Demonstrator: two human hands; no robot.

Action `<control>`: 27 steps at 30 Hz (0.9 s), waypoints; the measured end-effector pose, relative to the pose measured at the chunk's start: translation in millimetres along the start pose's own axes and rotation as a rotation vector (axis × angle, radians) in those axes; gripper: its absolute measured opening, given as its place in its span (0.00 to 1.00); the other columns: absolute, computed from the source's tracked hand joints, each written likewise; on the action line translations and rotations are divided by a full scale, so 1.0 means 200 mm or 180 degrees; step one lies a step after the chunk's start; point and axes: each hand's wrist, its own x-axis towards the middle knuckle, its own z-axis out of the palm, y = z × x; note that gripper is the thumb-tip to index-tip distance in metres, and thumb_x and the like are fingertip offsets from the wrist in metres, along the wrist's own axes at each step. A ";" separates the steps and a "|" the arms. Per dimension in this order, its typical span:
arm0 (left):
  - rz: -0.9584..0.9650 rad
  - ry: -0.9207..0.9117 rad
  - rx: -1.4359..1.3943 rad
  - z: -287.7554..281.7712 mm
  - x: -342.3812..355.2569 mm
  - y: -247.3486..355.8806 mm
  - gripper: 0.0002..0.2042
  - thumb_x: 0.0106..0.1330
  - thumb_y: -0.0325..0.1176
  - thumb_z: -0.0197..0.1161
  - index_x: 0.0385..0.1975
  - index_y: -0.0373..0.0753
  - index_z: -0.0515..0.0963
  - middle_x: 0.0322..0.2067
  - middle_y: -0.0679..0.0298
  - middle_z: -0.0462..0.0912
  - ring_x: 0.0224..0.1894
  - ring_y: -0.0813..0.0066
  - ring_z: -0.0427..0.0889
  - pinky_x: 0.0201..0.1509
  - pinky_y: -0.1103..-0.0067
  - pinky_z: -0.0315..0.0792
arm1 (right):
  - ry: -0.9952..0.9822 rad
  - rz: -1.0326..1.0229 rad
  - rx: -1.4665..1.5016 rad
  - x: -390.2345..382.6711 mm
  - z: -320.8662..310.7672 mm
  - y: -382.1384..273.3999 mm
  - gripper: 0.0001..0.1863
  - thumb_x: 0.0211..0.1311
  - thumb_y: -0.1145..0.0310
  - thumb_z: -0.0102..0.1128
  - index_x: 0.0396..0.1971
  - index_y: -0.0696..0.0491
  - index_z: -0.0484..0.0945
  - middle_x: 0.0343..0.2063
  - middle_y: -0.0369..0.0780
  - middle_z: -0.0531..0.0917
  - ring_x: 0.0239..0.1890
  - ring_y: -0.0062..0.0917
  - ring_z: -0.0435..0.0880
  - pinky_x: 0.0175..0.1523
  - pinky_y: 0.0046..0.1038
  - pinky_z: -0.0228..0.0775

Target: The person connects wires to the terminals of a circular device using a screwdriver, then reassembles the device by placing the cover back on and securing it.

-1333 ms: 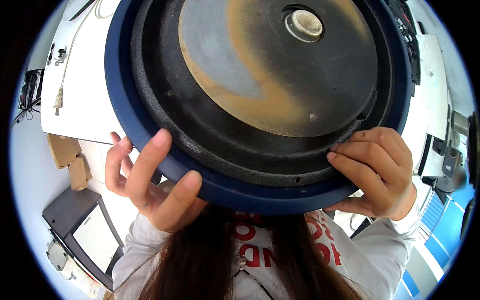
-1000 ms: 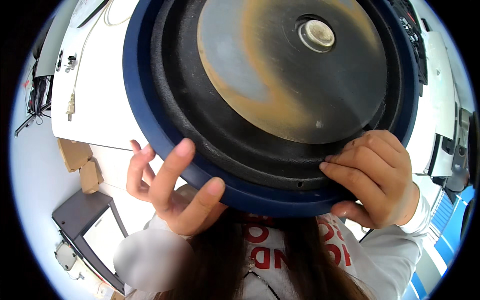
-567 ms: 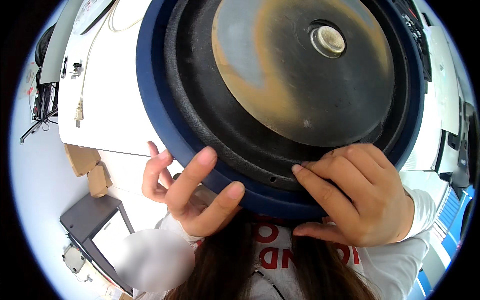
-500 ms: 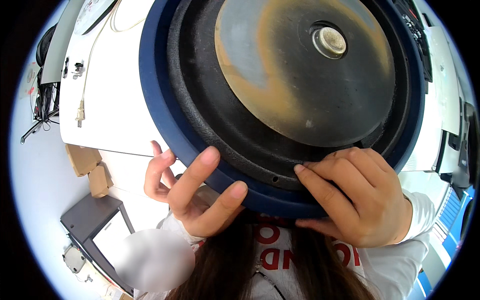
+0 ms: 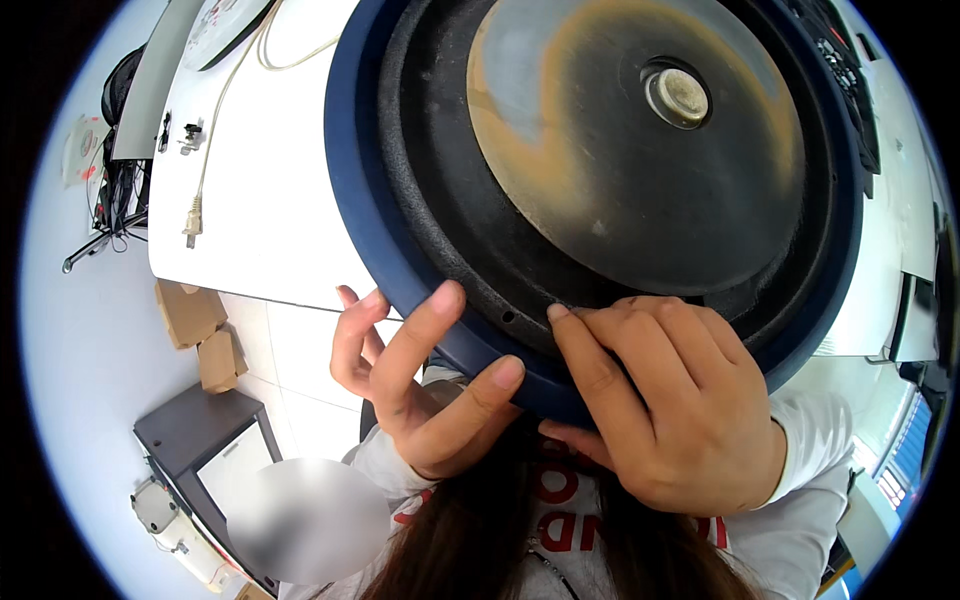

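Observation:
A round electric cooker base (image 5: 350, 170) is tilted up in front of me. It has a dark blue rim, a black inner ring and a scorched metal heating plate (image 5: 640, 210) with a silver button (image 5: 683, 97) near its middle. My right hand (image 5: 680, 410) grips the near rim, fingers laid inside on the black ring and thumb under the outer edge. One fingertip is close to a small hole (image 5: 508, 318) in that ring. At the near left rim, my left hand (image 5: 430, 390) has its fingers spread. Its thumb and index finger lie against the blue edge, with other fingers beside it.
A pale cable with a plug (image 5: 193, 225) and small metal parts (image 5: 190, 138) lie on the white table (image 5: 280, 200) to the left. Cardboard boxes (image 5: 215, 355) and a dark cabinet (image 5: 200, 425) stand below the table. Black equipment (image 5: 845, 90) sits along the right side.
The cooker base has turned clockwise, carrying the small hole left. My right hand has moved left with the rim. My left hand stays spread at the edge; the whole view has shifted.

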 end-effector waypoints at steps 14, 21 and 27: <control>0.0199 -0.0174 0.0238 -0.03 0.08 0.00 0.31 0.39 0.39 0.82 0.47 0.57 0.74 0.62 0.53 0.66 0.67 0.51 0.63 0.69 0.49 0.50 | -0.0558 -0.0023 0.0071 -0.12 -0.20 0.16 0.30 0.40 0.46 0.68 0.35 0.59 0.80 0.30 0.41 0.79 0.34 0.34 0.78 0.39 0.30 0.70; 0.0136 -0.0193 0.0222 -0.05 0.07 0.00 0.32 0.38 0.34 0.82 0.47 0.56 0.75 0.63 0.54 0.66 0.67 0.50 0.63 0.69 0.50 0.53 | -0.0597 -0.0691 -0.0135 -0.19 -0.30 0.39 0.19 0.56 0.53 0.59 0.35 0.54 0.82 0.31 0.37 0.80 0.41 0.34 0.78 0.42 0.32 0.71; 0.0143 -0.0158 0.0337 -0.03 0.07 0.02 0.32 0.40 0.34 0.82 0.48 0.57 0.74 0.63 0.55 0.66 0.67 0.51 0.63 0.69 0.51 0.53 | -0.0836 -0.0689 -0.0397 -0.22 -0.39 0.49 0.16 0.58 0.55 0.58 0.35 0.51 0.83 0.32 0.36 0.81 0.45 0.35 0.77 0.46 0.35 0.71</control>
